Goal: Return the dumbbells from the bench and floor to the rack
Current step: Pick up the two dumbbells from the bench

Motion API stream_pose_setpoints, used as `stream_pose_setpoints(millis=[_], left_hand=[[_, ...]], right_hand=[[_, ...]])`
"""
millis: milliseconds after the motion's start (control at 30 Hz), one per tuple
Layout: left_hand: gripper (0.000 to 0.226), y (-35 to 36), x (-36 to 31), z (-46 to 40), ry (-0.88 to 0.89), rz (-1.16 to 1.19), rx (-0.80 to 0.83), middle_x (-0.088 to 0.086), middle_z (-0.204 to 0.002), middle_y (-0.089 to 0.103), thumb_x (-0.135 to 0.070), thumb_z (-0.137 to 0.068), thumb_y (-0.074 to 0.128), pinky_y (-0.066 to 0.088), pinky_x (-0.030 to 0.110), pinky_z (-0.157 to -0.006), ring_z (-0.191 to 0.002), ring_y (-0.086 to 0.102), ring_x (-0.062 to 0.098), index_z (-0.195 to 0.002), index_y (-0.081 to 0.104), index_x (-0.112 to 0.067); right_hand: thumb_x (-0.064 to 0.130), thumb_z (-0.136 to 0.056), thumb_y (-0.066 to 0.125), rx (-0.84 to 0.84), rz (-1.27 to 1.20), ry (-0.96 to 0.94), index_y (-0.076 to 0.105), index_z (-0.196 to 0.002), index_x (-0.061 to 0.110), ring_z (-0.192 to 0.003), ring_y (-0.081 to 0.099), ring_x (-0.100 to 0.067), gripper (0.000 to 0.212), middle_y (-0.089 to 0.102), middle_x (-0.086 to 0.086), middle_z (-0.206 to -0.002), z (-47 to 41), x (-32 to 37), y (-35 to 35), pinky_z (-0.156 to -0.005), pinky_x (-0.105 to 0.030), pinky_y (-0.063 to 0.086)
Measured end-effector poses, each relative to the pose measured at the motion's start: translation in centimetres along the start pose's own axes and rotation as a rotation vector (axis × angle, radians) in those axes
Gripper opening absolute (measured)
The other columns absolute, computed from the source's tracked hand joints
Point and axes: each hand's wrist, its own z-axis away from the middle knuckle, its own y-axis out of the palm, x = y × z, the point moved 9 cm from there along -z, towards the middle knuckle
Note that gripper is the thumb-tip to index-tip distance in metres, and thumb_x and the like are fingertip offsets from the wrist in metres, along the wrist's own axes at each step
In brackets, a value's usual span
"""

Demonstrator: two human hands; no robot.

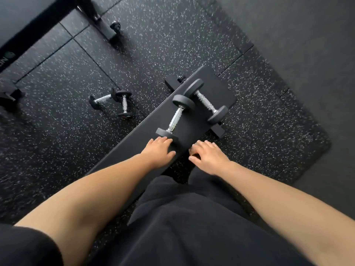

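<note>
Reaching over the near end of the surface [146,143], both hands show relaxed, nearly straight fingers and hold nothing. Left hand [158,148]: fingertips lie at the near head of the nearer dumbbell [175,117]; contact looks likely but no grip is formed. Right hand [208,153]: hovers just right of that head, past the surface's edge, fingers spread.

Beyond the fingers: second dumbbell [206,101] lies on the surface just behind the first, the two set at an angle, heads close together. Further off to the left of the left hand, two small dumbbells [112,103] lie on the speckled rubber floor [172,35], touching or nearly so. Dark frame at far upper left [38,22], possibly the rack; cannot confirm.

Handling judgement: rigid, dense items, heavy for their size; round heads may roll on the padded surface. Chrome handles look ridged, so the mid-handle is the place to take hold, one per hand, fingers wrapped fully. Heads offer poor purchase. All four dumbbells not yet returned.
</note>
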Motion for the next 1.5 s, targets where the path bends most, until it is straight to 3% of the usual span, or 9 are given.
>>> stream_pose_setpoints(millis=[300,500,633,800,900,1067,1133,1300,1500], left_hand=[[0.063,-1.6,-0.1,-9.5,-0.162,0.143,-0.01,0.007,-0.15,0.043,-0.045,-0.096,0.049,0.026,0.046,-0.115,-0.138,0.037,0.027,-0.149,0.037,-0.014],[0.075,0.0,0.4,-15.9,-0.259,0.238,0.002,0.012,-0.16,0.027,-0.045,-0.094,0.052,0.024,0.048,-0.117,-0.143,0.03,0.032,-0.154,0.022,-0.012],[0.079,1.0,1.5,-19.2,-0.338,0.375,-0.014,0.013,-0.165,0.016,-0.043,-0.096,0.052,0.016,0.046,-0.122,-0.151,0.018,0.029,-0.158,0.013,-0.012],[0.077,2.9,3.3,-21.7,-0.408,0.54,-0.035,0.012,-0.154,0.036,-0.044,-0.096,0.053,0.036,0.048,-0.11,-0.137,0.041,0.035,-0.157,0.014,-0.02],[0.071,3.8,4.4,-22.8,-0.461,0.59,-0.057,0.015,-0.142,0.048,-0.047,-0.096,0.053,0.044,0.048,-0.1,-0.123,0.052,0.038,-0.154,0.02,-0.023],[0.042,4.9,5.3,-23.8,-0.526,0.674,-0.165,0.011,-0.103,0.062,-0.047,-0.095,0.052,0.043,0.041,-0.075,-0.094,0.059,0.035,-0.128,0.044,-0.023],[0.04,4.9,5.3,-23.8,-0.539,0.686,-0.172,0.012,-0.101,0.063,-0.048,-0.094,0.053,0.042,0.041,-0.075,-0.092,0.058,0.035,-0.125,0.045,-0.022],[0.039,4.8,5.3,-23.1,-0.58,0.79,-0.158,0.008,-0.103,0.063,-0.049,-0.093,0.054,0.046,0.041,-0.081,-0.093,0.057,0.031,-0.124,0.047,-0.027],[0.036,5.4,4.1,-19.7,-0.71,0.917,-0.192,0.004,-0.1,0.062,-0.052,-0.091,0.052,0.046,0.04,-0.078,-0.09,0.056,0.03,-0.113,0.05,-0.025]], right_hand=[[0.061,-0.099,0.034,0.142,0.067,-0.053,0.02,-0.16,0.018,-0.154,0.011,-0.029,0.076,0.016,-0.01,-0.168,-9.8,-7.4,-4.2,-0.124,-0.046,0.007],[0.059,-0.099,0.039,0.15,0.062,-0.035,0.013,-0.16,0.01,-0.155,0.002,-0.03,0.082,0.007,-0.014,-0.168,-15.6,-11.9,-4.9,-0.125,-0.042,0.005],[0.055,-0.1,0.042,0.113,0.021,0.0,0.01,-0.159,0.003,-0.154,0.004,-0.032,0.085,0.009,-0.016,-0.167,-20.0,-13.9,-6.1,-0.125,-0.044,0.009],[0.05,-0.099,0.05,0.109,-0.133,0.065,0.008,-0.159,0.007,-0.15,0.024,-0.03,0.086,0.023,-0.012,-0.165,-24.5,-15.2,-6.5,-0.119,-0.047,0.027],[0.045,-0.099,0.053,0.115,-0.281,0.132,0.007,-0.16,0.01,-0.142,0.04,-0.032,0.083,0.035,-0.011,-0.16,-26.8,-15.5,-6.5,-0.112,-0.043,0.036],[0.037,-0.098,0.058,0.051,-0.419,0.176,0.039,-0.138,0.012,-0.105,0.058,-0.03,0.051,0.062,-0.008,-0.121,-29.2,-16.1,-6.1,-0.082,-0.032,0.04],[0.038,-0.097,0.059,0.044,-0.462,0.179,0.041,-0.132,0.012,-0.093,0.053,-0.026,0.047,0.059,-0.004,-0.111,-29.5,-16.1,-5.9,-0.078,-0.03,0.036],[0.041,-0.097,0.059,0.037,-0.499,0.183,0.044,-0.123,0.013,-0.092,0.058,-0.028,0.042,0.059,-0.003,-0.105,-29.7,-16.1,-6.3,-0.076,-0.032,0.038],[0.043,-0.091,0.061,0.048,-0.544,0.205,0.046,-0.109,0.022,-0.074,0.062,-0.023,0.031,0.06,0.001,-0.089,-27.6,-16.3,-7.8,-0.078,-0.052,0.059]])
